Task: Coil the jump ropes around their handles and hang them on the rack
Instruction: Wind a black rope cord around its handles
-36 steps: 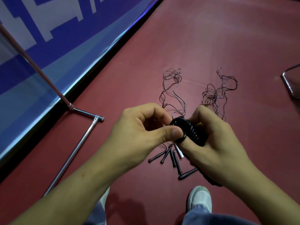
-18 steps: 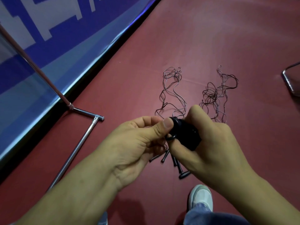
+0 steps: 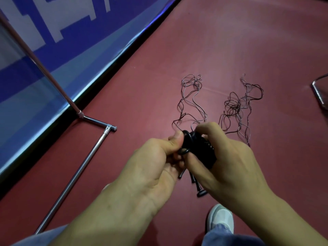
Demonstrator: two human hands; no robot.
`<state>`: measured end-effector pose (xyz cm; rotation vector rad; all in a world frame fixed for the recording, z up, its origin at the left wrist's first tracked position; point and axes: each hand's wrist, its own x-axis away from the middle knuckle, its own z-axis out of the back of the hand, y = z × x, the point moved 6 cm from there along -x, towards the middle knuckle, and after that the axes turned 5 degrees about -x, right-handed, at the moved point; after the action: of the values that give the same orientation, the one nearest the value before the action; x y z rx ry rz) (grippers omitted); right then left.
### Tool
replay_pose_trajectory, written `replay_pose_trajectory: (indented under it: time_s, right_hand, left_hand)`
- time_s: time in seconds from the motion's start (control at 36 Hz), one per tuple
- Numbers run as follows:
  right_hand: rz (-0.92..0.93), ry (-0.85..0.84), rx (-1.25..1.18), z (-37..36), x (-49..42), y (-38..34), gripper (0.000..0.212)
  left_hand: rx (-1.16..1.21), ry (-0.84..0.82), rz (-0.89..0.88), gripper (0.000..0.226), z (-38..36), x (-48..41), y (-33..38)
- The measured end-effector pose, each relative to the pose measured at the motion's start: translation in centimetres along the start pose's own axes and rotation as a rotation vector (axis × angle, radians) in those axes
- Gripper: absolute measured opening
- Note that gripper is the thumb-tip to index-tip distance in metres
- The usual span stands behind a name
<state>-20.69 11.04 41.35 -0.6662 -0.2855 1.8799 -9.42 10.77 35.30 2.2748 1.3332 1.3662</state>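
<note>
Head view, right hand [image 3: 230, 167] gripping coiled jump rope [image 3: 201, 148], left hand [image 3: 150, 166] pinching its loop

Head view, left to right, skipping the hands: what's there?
blue banner → chrome rack base → left loose rope tangle → right loose rope tangle → metal frame at the right edge

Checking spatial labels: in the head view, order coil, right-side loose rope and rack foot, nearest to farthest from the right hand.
1. coil, gripped in the right hand
2. loose rope, on floor just beyond
3. rack foot, far left
</note>
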Motion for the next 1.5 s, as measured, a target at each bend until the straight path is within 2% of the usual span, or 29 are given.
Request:
replay_pose_trajectory:
  time_s: [0.08, 0.19, 0.25, 0.33, 0.42, 0.56, 0.78, 0.92, 1.06, 1.22, 1.44, 1.5]
  right_hand:
    - [-0.066, -0.049, -0.104, -0.5, -0.1, 0.2, 0.030]
    - [-0.163, -0.136, -0.367, -1.0, -0.1, 0.6, 0.027]
    - [-0.231, -0.185, -0.523, -1.1, -0.1, 0.8, 0.026]
    - [-0.341, -0.261, -0.765, -1.3, 0.0, 1.1, 0.020]
    - [-0.406, -0.310, -0.880, -1.2, 0.1, 1.3, 0.020]
    - [-0.488, -0.380, -1.034, -1.1, 0.4, 1.6, 0.031]
    - [-0.555, -0.353, -1.274, -1.1, 0.6, 2.1, 0.034]
    - [-0.535, -0.383, -1.267, -0.8, 0.7, 1.6, 0.033]
    - [-0.511, -0.386, -1.281, -1.0, 0.7, 1.0, 0.031]
    - [-0.566, -0.432, -1.281, -1.1, 0.8, 1.1, 0.028]
    - [-0.553, -0.341, -1.301, -1.0, 0.7, 0.7, 0.025]
    - [-0.541, -0.337, -1.295, -1.2, 0.8, 0.6, 0.024]
  left_hand:
    - [-0.024, 0.007, -0.010, 0.003, 0.1, 0.4, 0.3]
    - [-0.268, 0.016, -0.141, 0.016, 0.8, 0.2, 1.8]
    - [-0.366, -0.034, -0.233, 0.009, 0.7, 0.5, 2.8]
    - [-0.436, -0.194, -0.286, 0.010, 0.0, 1.0, 3.6]
    - [-0.525, -0.295, -0.350, 0.015, -0.3, 1.2, 4.5]
    - [-0.748, -0.287, -0.561, 0.014, -0.3, 1.6, 5.6]
    - [-0.995, -0.225, -0.858, 0.021, -1.4, 3.3, 5.9]
    - [-1.005, -0.150, -0.935, 0.020, -1.4, 3.8, 5.9]
    - [-0.943, -0.102, -0.877, 0.015, -1.3, 3.5, 5.3]
    - [-0.978, -0.115, -0.886, 0.010, -1.1, 3.5, 5.1]
    - [-1.072, -0.121, -0.991, 0.008, -1.4, 4.2, 6.1]
    - [-1.081, -0.109, -1.006, 0.014, -1.6, 4.4, 6.2]
